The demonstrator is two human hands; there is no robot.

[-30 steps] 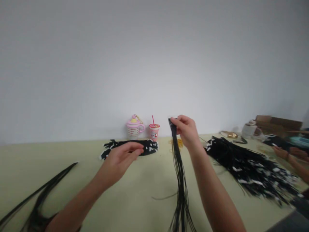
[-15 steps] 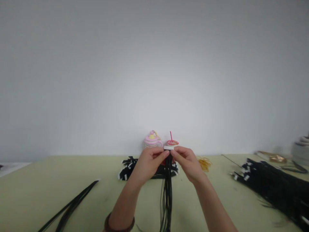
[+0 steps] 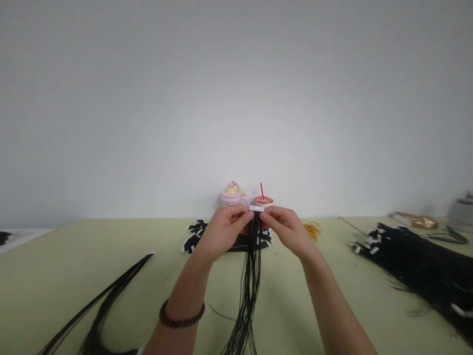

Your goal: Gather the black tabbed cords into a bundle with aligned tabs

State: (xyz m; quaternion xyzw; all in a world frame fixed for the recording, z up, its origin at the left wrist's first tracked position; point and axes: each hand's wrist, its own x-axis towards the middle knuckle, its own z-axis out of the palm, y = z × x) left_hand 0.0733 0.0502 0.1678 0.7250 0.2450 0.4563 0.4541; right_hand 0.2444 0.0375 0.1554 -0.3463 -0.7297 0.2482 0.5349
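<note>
Head view: left hand and right hand pinch the white tab atop the black cord bundle — held high near the table's far edge; so its strands hang straight.

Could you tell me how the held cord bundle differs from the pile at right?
The held bundle is thin; the right pile is far thicker. The held bundle hangs from the left hand and right hand; the right pile lies flat on the table. Both are black cords.

The left hand has joined the right hand at the top of the thin black cord bundle.
</note>
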